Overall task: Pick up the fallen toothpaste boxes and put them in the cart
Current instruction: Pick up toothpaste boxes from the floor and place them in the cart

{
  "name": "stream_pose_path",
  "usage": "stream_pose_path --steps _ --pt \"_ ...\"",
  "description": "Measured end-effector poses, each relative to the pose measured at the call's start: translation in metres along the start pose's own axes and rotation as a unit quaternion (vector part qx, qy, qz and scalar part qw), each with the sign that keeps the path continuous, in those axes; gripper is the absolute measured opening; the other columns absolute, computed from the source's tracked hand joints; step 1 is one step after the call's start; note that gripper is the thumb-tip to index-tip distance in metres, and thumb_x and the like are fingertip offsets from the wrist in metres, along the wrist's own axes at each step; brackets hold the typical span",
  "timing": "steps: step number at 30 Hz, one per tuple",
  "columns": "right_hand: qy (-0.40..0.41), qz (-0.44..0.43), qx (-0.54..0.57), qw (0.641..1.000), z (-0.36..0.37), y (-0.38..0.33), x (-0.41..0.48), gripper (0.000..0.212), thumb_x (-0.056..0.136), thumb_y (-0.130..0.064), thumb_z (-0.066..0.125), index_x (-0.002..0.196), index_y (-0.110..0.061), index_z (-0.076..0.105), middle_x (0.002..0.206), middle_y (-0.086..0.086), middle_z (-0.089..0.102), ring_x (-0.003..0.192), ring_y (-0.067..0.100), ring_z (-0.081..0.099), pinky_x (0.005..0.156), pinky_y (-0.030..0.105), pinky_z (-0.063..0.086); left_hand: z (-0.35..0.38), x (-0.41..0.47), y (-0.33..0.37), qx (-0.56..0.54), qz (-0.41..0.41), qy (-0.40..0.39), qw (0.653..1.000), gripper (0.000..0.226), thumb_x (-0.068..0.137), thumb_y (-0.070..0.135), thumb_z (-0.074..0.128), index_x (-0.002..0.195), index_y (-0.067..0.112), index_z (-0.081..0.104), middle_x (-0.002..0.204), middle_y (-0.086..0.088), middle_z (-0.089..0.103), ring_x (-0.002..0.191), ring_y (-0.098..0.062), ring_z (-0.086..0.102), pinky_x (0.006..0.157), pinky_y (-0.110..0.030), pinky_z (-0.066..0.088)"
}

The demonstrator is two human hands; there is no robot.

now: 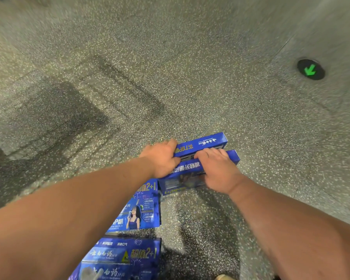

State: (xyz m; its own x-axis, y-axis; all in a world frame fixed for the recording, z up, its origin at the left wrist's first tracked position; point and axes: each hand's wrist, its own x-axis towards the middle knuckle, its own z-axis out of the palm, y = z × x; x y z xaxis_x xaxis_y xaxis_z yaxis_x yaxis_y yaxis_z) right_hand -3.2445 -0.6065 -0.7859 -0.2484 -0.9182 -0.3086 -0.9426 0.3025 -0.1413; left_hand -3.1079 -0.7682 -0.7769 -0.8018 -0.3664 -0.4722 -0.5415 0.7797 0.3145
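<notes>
Several blue toothpaste boxes lie on the speckled floor. Two stand on edge side by side ahead of me: the far box (206, 142) and the near box (182, 178). My left hand (162, 157) wraps over the left end of the far box. My right hand (218, 170) grips the top edge of the near box, fingers curled over it. A third box (137, 209) lies flat below them, partly under my left forearm. More boxes (125, 257) lie flat at the bottom edge. No cart is in view.
The grey terrazzo floor (170, 77) spreads out ahead. A round black floor marker with a green arrow (311, 69) sits at the upper right. Dark shadows fall across the floor at the left. A shoe tip (223, 277) shows at the bottom.
</notes>
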Motion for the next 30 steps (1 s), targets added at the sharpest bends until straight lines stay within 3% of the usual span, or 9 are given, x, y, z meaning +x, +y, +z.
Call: stream_pose_path --steps 3,6,10,12,15,18,22,27,30 --pt "0.005 0.015 0.0 1.0 0.0 -0.001 -0.004 0.045 0.085 -0.017 0.065 0.127 -0.021 0.05 0.117 -0.003 0.055 0.116 0.024 0.048 0.104 0.04 0.032 0.0 -0.002 0.005 -0.017 0.007 -0.003 1.0 0.051 0.098 0.062 0.042 0.125 0.018 0.045 0.123 -0.005 0.058 0.101 -0.026 0.053 0.086 -0.041 0.042" --pt "0.008 0.016 -0.017 1.0 -0.001 -0.005 -0.008 0.038 0.089 -0.014 0.062 0.124 -0.019 0.051 0.119 -0.001 0.056 0.116 0.024 0.048 0.105 0.041 0.034 0.005 -0.004 0.009 0.047 0.011 -0.016 0.999 0.09 0.064 0.095 0.05 0.12 0.024 0.042 0.12 0.004 0.055 0.106 -0.021 0.053 0.097 -0.045 0.043" --pt "0.052 0.009 -0.062 0.997 -0.002 -0.011 -0.008 0.036 0.084 -0.014 0.071 0.116 -0.011 0.053 0.12 0.009 0.048 0.105 0.029 0.048 0.091 0.042 0.048 0.013 0.0 0.012 0.083 0.011 0.008 0.996 0.093 0.062 0.075 0.075 0.129 0.02 0.039 0.128 0.001 0.054 0.117 -0.024 0.054 0.099 -0.044 0.042" --pt "0.083 0.034 -0.068 0.994 0.0 -0.011 -0.006 0.047 0.077 -0.015 0.078 0.116 -0.009 0.052 0.12 0.012 0.049 0.1 0.03 0.05 0.084 0.041 0.053 0.013 0.002 0.013 0.075 0.019 0.008 0.997 0.091 0.067 0.067 0.077 0.134 0.019 0.038 0.129 0.0 0.054 0.117 -0.024 0.053 0.099 -0.042 0.042" --pt "0.101 0.043 -0.099 0.989 0.004 -0.014 -0.004 0.069 0.07 -0.017 0.082 0.127 -0.011 0.043 0.121 0.013 0.052 0.102 0.031 0.051 0.087 0.041 0.052 0.012 0.004 0.011 0.062 0.025 0.012 0.998 0.093 0.068 0.064 0.077 0.139 0.019 0.037 0.132 0.0 0.053 0.119 -0.024 0.053 0.102 -0.043 0.043" --pt "0.129 0.065 -0.154 0.977 0.005 -0.014 0.001 0.083 0.062 -0.032 0.087 0.131 -0.012 0.044 0.12 0.014 0.057 0.101 0.033 0.052 0.09 0.05 0.041 0.012 0.006 0.01 0.055 0.024 0.019 0.998 0.089 0.068 0.062 0.077 0.136 0.02 0.038 0.128 0.001 0.055 0.117 -0.023 0.054 0.102 -0.043 0.044" --pt "0.134 0.076 -0.18 0.972 0.001 -0.009 0.009 0.086 0.064 -0.056 0.08 0.134 -0.016 0.051 0.12 0.006 0.055 0.104 0.029 0.05 0.091 0.049 0.032 0.012 0.007 0.01 0.046 0.023 0.026 0.998 0.084 0.069 0.058 0.079 0.133 0.021 0.039 0.122 0.004 0.054 0.11 -0.02 0.053 0.1 -0.041 0.043" --pt "0.054 0.031 -0.114 0.992 -0.001 -0.006 0.019 0.099 0.074 -0.042 0.08 0.155 -0.021 0.028 0.153 0.002 0.04 0.144 0.027 0.029 0.117 0.053 0.021 0.011 0.006 0.015 0.091 0.036 0.024 0.995 0.089 0.072 0.057 0.077 0.14 0.017 0.035 0.136 -0.002 0.05 0.125 -0.025 0.05 0.107 -0.045 0.039" --pt "-0.002 0.017 -0.082 0.997 -0.005 -0.006 0.023 0.105 0.076 -0.03 0.079 0.158 -0.023 0.014 0.15 -0.001 0.04 0.145 0.024 0.028 0.123 0.051 0.01 0.014 0.004 0.021 0.126 0.02 0.024 0.991 0.095 0.071 0.062 0.078 0.141 0.016 0.033 0.139 -0.003 0.048 0.129 -0.027 0.047 0.108 -0.046 0.037"
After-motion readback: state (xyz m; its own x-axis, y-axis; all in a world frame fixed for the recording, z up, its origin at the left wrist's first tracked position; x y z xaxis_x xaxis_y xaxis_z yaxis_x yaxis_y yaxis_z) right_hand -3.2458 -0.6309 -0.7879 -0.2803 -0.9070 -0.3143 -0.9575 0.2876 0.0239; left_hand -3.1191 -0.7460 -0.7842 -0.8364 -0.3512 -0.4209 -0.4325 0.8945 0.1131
